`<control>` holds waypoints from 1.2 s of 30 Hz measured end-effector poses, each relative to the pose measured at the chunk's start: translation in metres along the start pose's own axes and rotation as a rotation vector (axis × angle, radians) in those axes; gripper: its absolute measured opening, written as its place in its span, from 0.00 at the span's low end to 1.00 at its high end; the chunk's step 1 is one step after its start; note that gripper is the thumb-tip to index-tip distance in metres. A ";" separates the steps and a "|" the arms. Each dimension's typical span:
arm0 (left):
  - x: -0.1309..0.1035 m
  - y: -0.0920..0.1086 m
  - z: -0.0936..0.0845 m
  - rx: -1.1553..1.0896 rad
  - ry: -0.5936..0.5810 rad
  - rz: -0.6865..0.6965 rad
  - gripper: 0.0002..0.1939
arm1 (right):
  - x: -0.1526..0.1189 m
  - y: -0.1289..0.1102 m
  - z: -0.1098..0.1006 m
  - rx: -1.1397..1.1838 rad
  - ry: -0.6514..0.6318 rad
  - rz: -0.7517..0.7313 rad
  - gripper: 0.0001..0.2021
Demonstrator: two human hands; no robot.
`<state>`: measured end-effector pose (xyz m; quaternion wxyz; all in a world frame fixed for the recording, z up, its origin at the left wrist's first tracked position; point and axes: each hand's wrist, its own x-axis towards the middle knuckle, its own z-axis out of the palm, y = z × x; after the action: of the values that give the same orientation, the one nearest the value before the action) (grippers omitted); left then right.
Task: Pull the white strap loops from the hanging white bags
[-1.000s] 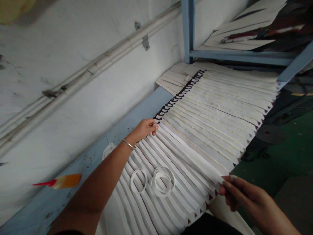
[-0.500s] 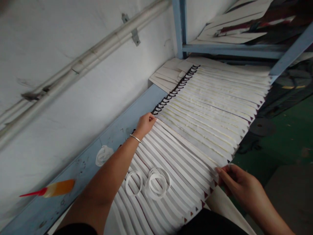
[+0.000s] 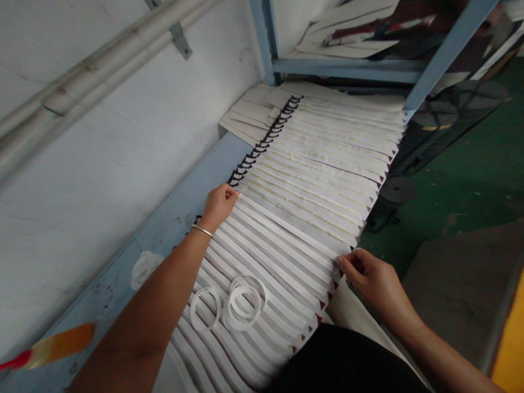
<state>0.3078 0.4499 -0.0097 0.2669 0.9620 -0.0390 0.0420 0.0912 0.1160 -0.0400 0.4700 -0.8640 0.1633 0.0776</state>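
Note:
My left hand (image 3: 221, 203) pinches the far end of a narrow white strip (image 3: 287, 224), beside a row of black-edged tips. At the near edge, the strip's other end sits between the thumb and fingers of my right hand (image 3: 370, 275). Stretched between both hands, it lies along the last of several overlapping white sheets (image 3: 327, 158) with yellowish lines, probably glue. More white strips (image 3: 282, 273) run parallel on the nearer side. Loose white coils (image 3: 245, 326) and a white ring (image 3: 192, 309) of the same narrow material rest on them.
A bottle (image 3: 61, 345) with amber contents and a red nozzle lies on the blue bench (image 3: 164, 218), near a white bundle (image 3: 145, 267). Flat pale pieces (image 3: 245, 114) are stacked at the back. A blue shelf frame (image 3: 347, 70) stands behind; pipes (image 3: 94, 71) run along the wall.
The view has shifted, so everything sits farther left in it. The strip between my hands now lies flatter and straighter against the sheets; both hands keep their pinch.

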 end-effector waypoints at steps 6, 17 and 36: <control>0.002 0.004 0.001 0.090 -0.023 -0.035 0.08 | 0.002 0.001 0.003 -0.080 0.014 -0.020 0.18; -0.003 0.035 -0.006 0.631 -0.129 -0.053 0.13 | 0.008 -0.022 -0.003 -0.900 0.049 -0.804 0.25; -0.050 0.008 -0.001 0.438 -0.140 0.592 0.20 | 0.041 -0.085 0.075 -0.668 -0.104 -0.898 0.19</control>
<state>0.2569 0.4459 -0.0094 0.0280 0.9439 -0.3238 0.0590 0.1608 0.2136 -0.0261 0.1650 -0.9456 -0.2775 -0.0399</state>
